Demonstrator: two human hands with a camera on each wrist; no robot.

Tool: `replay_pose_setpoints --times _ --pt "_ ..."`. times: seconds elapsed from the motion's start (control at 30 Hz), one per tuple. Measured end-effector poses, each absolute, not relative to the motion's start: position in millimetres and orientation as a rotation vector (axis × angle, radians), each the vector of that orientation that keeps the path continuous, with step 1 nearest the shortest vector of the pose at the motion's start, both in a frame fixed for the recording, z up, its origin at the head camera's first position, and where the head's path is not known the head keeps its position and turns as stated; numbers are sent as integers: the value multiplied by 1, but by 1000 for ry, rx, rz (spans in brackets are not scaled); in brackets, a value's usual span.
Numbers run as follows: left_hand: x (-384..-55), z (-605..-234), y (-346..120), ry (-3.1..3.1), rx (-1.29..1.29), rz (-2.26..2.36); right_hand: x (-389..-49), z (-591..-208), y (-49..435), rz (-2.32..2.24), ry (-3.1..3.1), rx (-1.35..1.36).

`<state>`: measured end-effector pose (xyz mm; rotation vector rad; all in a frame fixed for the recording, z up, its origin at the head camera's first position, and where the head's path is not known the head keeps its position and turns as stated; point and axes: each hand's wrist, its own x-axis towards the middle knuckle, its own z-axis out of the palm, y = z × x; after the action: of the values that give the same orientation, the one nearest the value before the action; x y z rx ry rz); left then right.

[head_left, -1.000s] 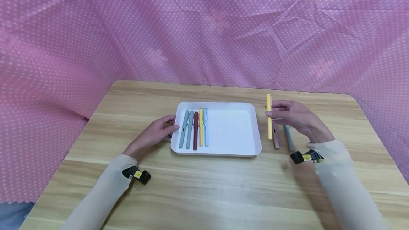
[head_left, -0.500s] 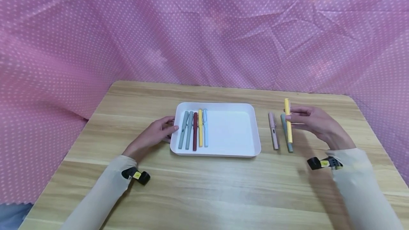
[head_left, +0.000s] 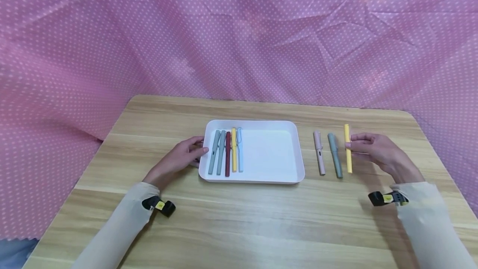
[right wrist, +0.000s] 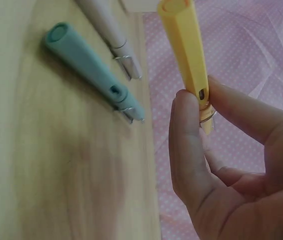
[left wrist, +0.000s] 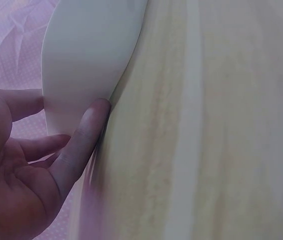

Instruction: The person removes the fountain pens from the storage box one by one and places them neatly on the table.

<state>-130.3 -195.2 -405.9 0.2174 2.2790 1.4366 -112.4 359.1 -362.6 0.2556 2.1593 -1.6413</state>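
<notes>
At the left end of a white tray (head_left: 269,152), my left hand (head_left: 181,153) grips the rim, thumb over the edge and fingers against the outer wall (left wrist: 91,55). My right hand (head_left: 382,152) pinches a yellow pen (head_left: 348,148) upright in the head view, between thumb and fingertips; the right wrist view shows its cap clip beyond the fingers. Left of that pen, a grey-green pen (head_left: 335,155) and a pale mauve pen (head_left: 319,152) lie on the table. Inside the tray's left half are two grey-green pens (head_left: 214,152), a dark red pen (head_left: 228,154), another yellow pen (head_left: 234,150) and a light blue pen (head_left: 240,150).
Everything stands on a wood-grain table (head_left: 246,223), whose far edge runs behind the tray. A pink dotted cloth (head_left: 239,36) hangs behind the table and at its sides. Each wrist wears a small black camera (head_left: 377,198).
My right hand has carried the yellow pen rightward and lowered it, past the mauve and grey-green pens, which are now uncovered. The left hand and tray stay practically in place.
</notes>
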Motion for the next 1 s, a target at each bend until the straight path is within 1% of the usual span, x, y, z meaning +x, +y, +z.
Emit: replay_pose_setpoints --times 0.57,1.0 --pt "-130 -405 -195 2298 217 1409 -101 -382 366 -1644 2136 273" --pt "-132 -404 -198 2268 258 1441 -101 -386 364 -1499 2202 380"
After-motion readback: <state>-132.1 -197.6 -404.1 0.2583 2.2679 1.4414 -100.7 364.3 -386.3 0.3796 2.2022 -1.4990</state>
